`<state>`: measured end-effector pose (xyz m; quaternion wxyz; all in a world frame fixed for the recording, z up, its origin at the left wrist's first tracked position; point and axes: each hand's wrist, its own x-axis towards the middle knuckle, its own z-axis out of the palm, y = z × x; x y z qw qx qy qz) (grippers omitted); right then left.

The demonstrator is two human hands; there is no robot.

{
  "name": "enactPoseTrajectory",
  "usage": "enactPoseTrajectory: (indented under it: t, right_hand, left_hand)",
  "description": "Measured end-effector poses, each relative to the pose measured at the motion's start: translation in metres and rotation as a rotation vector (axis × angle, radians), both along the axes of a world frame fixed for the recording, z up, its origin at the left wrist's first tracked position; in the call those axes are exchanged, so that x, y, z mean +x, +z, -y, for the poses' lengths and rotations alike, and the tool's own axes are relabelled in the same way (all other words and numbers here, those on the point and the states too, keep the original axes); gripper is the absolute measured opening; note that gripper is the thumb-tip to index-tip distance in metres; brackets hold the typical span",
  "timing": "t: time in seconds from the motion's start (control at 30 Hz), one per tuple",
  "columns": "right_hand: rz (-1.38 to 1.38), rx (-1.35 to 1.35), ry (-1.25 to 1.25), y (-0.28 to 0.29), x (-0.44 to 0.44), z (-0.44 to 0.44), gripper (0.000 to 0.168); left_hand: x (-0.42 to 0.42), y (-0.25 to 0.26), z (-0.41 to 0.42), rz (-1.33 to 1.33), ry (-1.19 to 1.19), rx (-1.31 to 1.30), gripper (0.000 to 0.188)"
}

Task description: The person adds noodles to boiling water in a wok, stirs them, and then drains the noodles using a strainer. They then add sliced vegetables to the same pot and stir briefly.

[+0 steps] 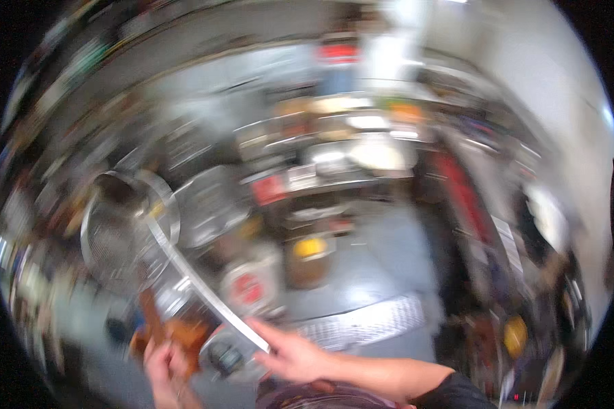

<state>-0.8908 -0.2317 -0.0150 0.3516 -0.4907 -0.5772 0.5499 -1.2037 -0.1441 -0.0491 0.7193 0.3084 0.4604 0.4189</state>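
Note:
My right hand (294, 355) grips the end of a long metal handle. That handle runs up and left to a round wire-mesh strainer (115, 237) at the left. My left hand (166, 360), lower left, is closed on a brown handle, perhaps wooden, that reaches up towards the strainer's underside; its far end is hard to make out. Just behind the left hand lies an orange-brown object (189, 335), too blurred to name. The whole picture is smeared by motion.
Between the hands sits a round metal-rimmed item (225, 355). Beyond are a white container with a red mark (250, 286), a brown container with a yellow top (309, 260) and a perforated metal sheet (363, 319). Several food pans (332, 153) line the counter further back.

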Motion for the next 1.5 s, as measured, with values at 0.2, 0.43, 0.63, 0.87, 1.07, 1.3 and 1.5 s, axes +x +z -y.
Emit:
enactPoseTrajectory:
  t: [0.2, 0.43, 0.63, 0.87, 1.07, 1.3, 1.5]
  right_hand:
    - [-0.694, -0.074, -0.736, 0.113, 0.217, 0.19, 0.053]
    - [-0.506, -0.026, -1.68, 0.124, 0.345, 0.324, 0.014]
    - [-0.692, 0.331, -1.971, 0.08, 0.449, 0.361, 0.01]
    - [-0.562, 0.191, -2.052, 0.081, 0.628, 0.289, 0.013]
    - [-0.735, -0.015, -2.045, 0.132, 0.714, 0.271, 0.021]
    - [-0.515, -0.309, -2.287, 0.145, 0.776, 0.239, 0.025]
    - [-0.541, -0.265, -2.267, 0.146, 0.795, 0.265, 0.027]
  left_hand:
    - [0.296, 0.047, 0.023, 0.259, -0.73, -0.305, 0.032]
    - [0.601, 0.07, 0.063, 0.224, -1.322, -0.148, 0.037]
    - [0.869, -0.015, 0.087, 0.222, -1.648, -0.283, 0.021]
    - [1.102, -0.134, 0.049, 0.167, -1.528, -0.408, 0.016]
    - [1.152, -0.15, 0.017, 0.096, -1.697, -0.559, 0.03]
    - [1.154, -0.153, -0.3, -0.072, -0.16, -0.256, 0.038]
    - [1.155, -0.201, -0.36, -0.132, 0.259, -0.2, 0.013]
